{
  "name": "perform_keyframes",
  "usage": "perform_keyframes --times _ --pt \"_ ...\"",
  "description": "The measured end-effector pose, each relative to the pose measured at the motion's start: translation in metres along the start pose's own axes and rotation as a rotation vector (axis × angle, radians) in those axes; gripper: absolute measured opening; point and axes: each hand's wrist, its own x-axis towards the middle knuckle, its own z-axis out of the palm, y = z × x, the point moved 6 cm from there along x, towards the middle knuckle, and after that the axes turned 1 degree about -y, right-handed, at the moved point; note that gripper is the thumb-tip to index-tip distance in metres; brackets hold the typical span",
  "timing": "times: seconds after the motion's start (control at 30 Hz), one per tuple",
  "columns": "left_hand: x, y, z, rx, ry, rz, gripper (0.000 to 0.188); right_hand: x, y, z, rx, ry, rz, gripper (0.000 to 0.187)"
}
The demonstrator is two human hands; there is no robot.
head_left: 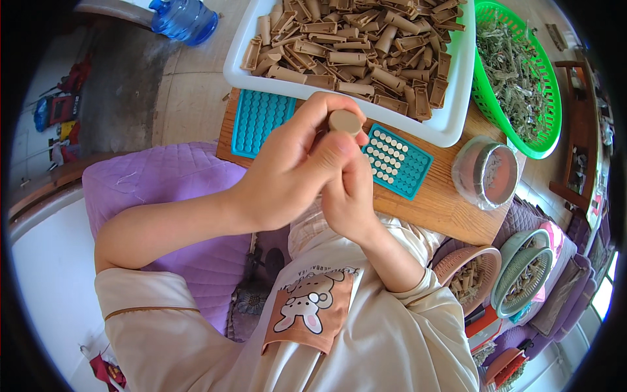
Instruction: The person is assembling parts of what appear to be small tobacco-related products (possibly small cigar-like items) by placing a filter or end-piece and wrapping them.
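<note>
My left hand point(281, 163) is closed, its thumb and curled fingers gripping a tan cylindrical piece point(345, 123) whose round flat end points up. Just below and to the right, my right hand point(349, 196) presses against the left with its fingers bent; they are partly hidden, so what they hold is unclear. Beside the hands on the wooden table lies a teal mould tray point(413, 171), some of its round cavities bearing small cream discs. A second teal tray point(261, 121) lies left of them, with no cream discs showing.
A white tub point(450, 134) heaped with tan half-tube shells point(366, 46) stands behind the hands. At right are a green basket point(555, 117) of shredded material and a plastic-lined round container point(465, 173). More baskets point(493, 258) stand lower right. A purple quilted cover point(150, 176) lies left.
</note>
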Motion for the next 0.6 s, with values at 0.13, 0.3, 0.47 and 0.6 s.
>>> perform_keyframes --times 0.13,0.3,0.47,0.6 --pt "0.004 -0.011 0.001 -0.368 -0.172 -0.288 0.043 -0.007 0.002 -0.015 0.18 -0.188 0.138 0.035" --pt "-0.008 -0.022 0.013 -0.56 -0.187 -0.469 0.038 -0.023 -0.01 -0.049 -0.099 -0.413 0.417 0.026" --pt "-0.007 -0.025 0.009 -0.668 -0.124 -0.549 0.035 -0.028 -0.03 -0.211 -0.543 0.294 0.311 0.018" --pt "-0.008 -0.028 0.014 -0.646 -0.122 -0.648 0.036 -0.029 -0.021 -0.289 -1.109 0.435 0.51 0.02"
